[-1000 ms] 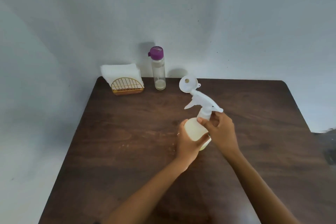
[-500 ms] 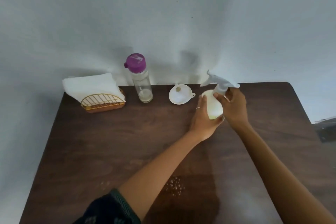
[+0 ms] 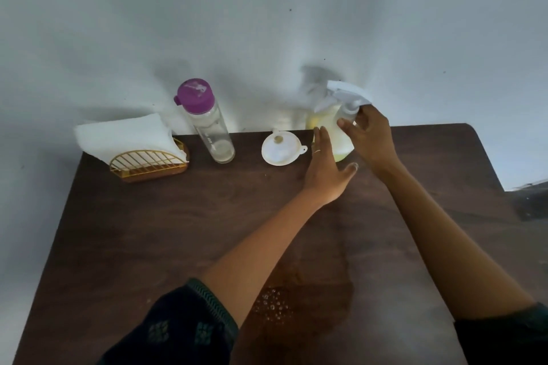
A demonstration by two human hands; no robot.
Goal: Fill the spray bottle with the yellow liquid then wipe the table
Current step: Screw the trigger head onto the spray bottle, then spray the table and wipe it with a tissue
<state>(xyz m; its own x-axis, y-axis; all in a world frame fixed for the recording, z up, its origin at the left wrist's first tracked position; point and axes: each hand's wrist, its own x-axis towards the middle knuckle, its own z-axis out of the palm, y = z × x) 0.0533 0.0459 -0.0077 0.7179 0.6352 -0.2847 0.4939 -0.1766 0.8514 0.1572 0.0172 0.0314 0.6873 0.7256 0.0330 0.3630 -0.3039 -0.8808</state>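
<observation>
Right hand (image 3: 372, 139): fingers curled round the neck of the translucent plastic spray bottle with white trigger head (image 3: 338, 127), upper centre-right of frame, at the far edge of the dark brown wooden table (image 3: 148, 231). Left hand (image 3: 324, 169): fingers straight, laid against the bottle's side. Bottle: long axis near upright, nozzle pointing frame-left; yellow liquid inside. Step, as judged: filling done, bottle being parked. Next: take white paper napkins (image 3: 124, 135), upper left, and wipe the wet patch (image 3: 299, 302), lower centre.

Single head view | I looked forward and down from above the near edge of the brown table (image 3: 148, 231) | faced the pale wall (image 3: 267, 24) behind its far edge | both forearms reached away from me | close, wide-angle framing
</observation>
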